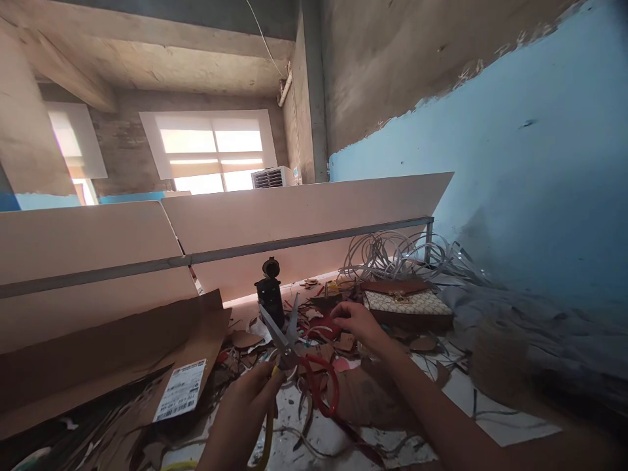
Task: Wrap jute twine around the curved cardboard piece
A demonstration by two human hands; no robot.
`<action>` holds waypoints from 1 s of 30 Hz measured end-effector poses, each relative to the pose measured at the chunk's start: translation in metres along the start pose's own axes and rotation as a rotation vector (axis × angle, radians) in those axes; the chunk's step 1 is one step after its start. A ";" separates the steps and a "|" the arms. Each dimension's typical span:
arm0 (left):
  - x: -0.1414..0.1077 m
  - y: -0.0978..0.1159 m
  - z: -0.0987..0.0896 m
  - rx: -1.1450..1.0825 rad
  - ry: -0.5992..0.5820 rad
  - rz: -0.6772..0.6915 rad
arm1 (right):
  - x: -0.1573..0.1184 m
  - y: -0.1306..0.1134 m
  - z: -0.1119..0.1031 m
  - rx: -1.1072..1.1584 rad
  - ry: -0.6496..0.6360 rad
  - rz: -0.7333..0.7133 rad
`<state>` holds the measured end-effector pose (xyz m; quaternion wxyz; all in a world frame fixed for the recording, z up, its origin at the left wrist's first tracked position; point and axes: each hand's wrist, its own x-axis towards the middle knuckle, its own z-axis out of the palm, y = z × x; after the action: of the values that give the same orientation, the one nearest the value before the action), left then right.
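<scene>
My left hand [245, 409] is closed around the yellow handle of a pair of scissors [288, 350]. Their metal blades point up and stand apart, and the red handle loop hangs free on the right. Just behind the blades is a black bottle [269, 297] with its lid flipped up. My right hand [356, 322] reaches over the scraps with fingers loosely bent, and I see nothing held in it. Below its fingertips lies a dark red piece [324, 327] among cardboard and leather-like offcuts. A patterned handbag [409, 306] with a brown flap lies right of this hand.
A cardboard box [147, 340] with a white label [181, 389] fills the left. Coiled grey tubing [377, 255] is heaped behind the handbag. On the right are a roll of twine [500, 356] and grey plastic sheeting [554, 333]. White panels [304, 199] close off the back.
</scene>
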<state>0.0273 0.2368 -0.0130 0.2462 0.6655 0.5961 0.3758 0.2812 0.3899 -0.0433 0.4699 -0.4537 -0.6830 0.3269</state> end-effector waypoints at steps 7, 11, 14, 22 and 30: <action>0.001 -0.001 0.001 0.001 -0.010 0.008 | -0.005 -0.011 -0.001 0.026 -0.055 -0.032; 0.000 0.000 0.001 0.016 -0.030 -0.009 | -0.003 -0.006 0.000 -0.034 0.004 -0.005; 0.000 0.002 0.002 0.020 -0.045 -0.035 | -0.003 -0.006 -0.001 -0.041 0.024 -0.001; 0.000 -0.001 0.005 -0.004 -0.066 -0.049 | -0.003 -0.005 -0.004 -0.035 0.016 0.009; 0.002 -0.003 0.007 -0.002 -0.061 -0.032 | 0.003 0.003 -0.003 0.013 0.011 0.001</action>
<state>0.0311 0.2398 -0.0191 0.2712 0.6668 0.5983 0.3519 0.2848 0.3934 -0.0437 0.4762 -0.4528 -0.6782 0.3291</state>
